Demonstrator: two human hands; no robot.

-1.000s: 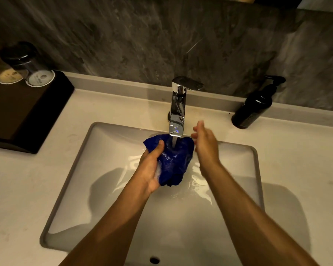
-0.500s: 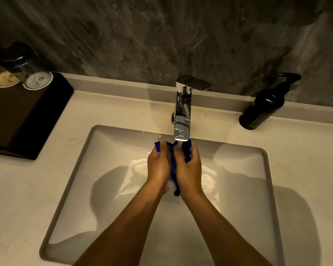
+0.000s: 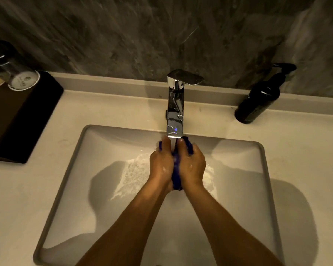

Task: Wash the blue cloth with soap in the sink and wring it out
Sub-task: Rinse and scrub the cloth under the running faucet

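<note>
No legible text; glass cap (image 3: 23, 81) print blurred.

**Beside the basin**

A black tray (image 3: 17, 120) sits at the counter's (image 3: 113, 112) left edge, carrying 2 upturned glasses (image 3: 17, 73) on paper coasters. The dark marbled wall (image 3: 123, 35) rises behind the counter's back edge.

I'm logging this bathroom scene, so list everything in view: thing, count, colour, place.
blue cloth: one, blue, squeezed between both hands under the spout
faucet: one, chrome, behind the basin, water running
sink: one, white, set in the counter
counter: one, beige, around the sink
pump bottle: one, black, right rear
tray: one, black, left
glasses: two, clear, upturned on the tray
left hand: one, gripping the cloth
right hand: one, gripping the cloth
</note>
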